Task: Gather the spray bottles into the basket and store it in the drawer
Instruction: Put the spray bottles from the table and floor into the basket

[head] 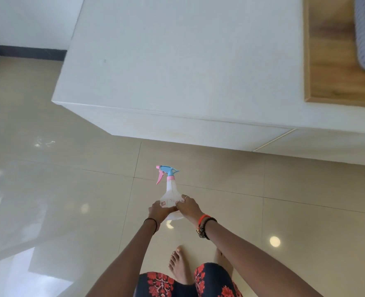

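Left hand (159, 212) and right hand (188, 207) both grip the translucent plastic spray bottle (170, 195), upright, blue-pink trigger head at 12 o'clock, above glossy floor tiles (70, 189); white counter (177, 61) beyond

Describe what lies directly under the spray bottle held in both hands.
Under the spray bottle lies glossy beige floor tile, with a grout line crossing behind it. The bottle's base is hidden by the left hand and right hand.
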